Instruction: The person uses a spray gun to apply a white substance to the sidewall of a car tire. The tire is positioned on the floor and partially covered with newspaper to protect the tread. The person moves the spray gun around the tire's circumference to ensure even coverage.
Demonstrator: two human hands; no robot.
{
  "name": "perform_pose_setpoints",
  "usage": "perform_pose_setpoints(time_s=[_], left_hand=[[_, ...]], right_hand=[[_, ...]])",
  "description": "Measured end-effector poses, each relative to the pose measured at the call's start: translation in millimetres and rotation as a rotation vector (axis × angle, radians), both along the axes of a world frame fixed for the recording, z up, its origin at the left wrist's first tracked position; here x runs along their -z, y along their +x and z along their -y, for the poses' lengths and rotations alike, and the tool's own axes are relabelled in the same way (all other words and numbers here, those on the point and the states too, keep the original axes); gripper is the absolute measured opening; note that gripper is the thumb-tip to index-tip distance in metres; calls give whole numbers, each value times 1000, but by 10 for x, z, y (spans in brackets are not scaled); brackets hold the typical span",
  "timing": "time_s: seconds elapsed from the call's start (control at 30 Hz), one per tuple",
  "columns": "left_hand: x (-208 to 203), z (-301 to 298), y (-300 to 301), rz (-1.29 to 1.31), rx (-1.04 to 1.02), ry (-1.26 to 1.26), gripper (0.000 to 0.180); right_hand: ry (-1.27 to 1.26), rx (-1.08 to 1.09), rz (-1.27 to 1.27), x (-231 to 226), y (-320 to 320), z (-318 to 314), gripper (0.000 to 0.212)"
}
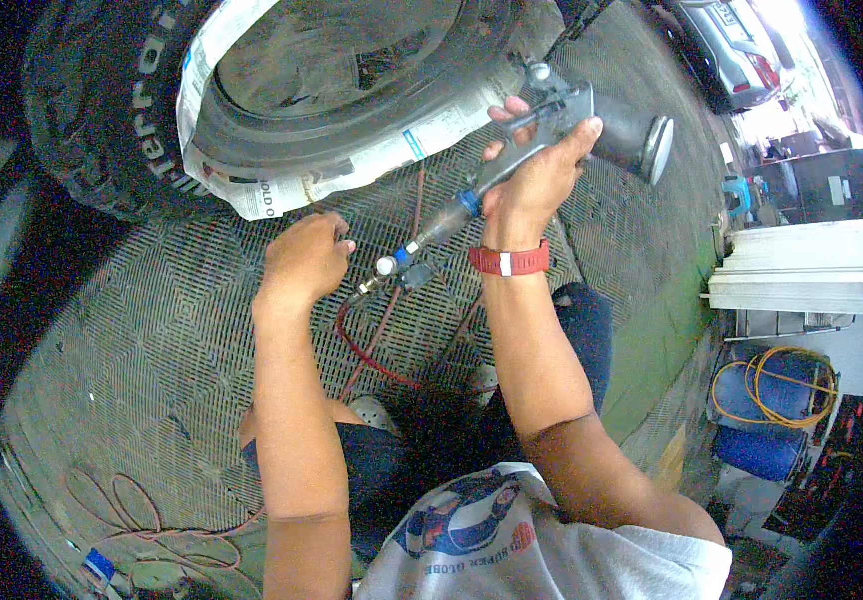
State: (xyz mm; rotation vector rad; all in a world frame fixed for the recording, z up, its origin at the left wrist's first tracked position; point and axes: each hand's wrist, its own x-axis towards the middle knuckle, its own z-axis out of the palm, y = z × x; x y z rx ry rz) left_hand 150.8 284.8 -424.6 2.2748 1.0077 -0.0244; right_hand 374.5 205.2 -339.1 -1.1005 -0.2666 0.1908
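1. White T-shirt (591,550) cloth is closest, filling the bottom of the frame, with a coloured figure printed on it and dark capitals beside an orange emblem.
2. Large pale characters curve along the sidewall of the black tire (101,110) at upper left. Small newsprint, a few bolder capitals and a blue block mark the newspaper (351,180) along its inner edge. At upper right, the silver car (716,60) wears a plate too small for me to read.
3. From the lower right the right arm (541,370) reaches upward, a red wristband (486,262) at the wrist. The right hand (536,185) has its grip wrapped around a gun-shaped air tool (563,108), thumb up, right of upper centre. That tool slants down-left to a red hose (346,335) near mid-frame.
4. Left of centre, the left forearm (296,400) stands nearly vertical. The left hand (301,260) shows its back, fingers curled, just below the newspaper; I can't tell whether that grip is fully pressed together.
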Motion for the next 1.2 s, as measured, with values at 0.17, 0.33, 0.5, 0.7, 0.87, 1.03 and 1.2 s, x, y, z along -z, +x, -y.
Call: perform_pose_setpoints(time_s=[0.17, 0.33, 0.5, 0.7, 0.87, 1.03, 1.2], left_hand=[[-60, -8, 30, -41, 26, 1, 30], [14, -28, 11, -14, 20, 26, 30], [-17, -21, 37, -32, 16, -10, 31], [13, -5, 68, -74, 6, -32, 31], [-17, 17, 78, -65, 30, 9, 31], [6, 49, 110, -50, 38, 15, 32], [11, 60, 90, -51, 27, 43, 31]], right_hand=[[63, -92, 60, -263, -128, 30, 80], [104, -228, 94, -445, -352, 96, 83], [125, -355, 86, -432, -321, 131, 84], [40, -216, 162, -222, 3, 56, 80], [-39, -67, 56, -7, 110, 110, 76], [-46, -11, 25, 111, 105, 117, 73], [-44, -64, 120, -30, 5, 97, 77]])
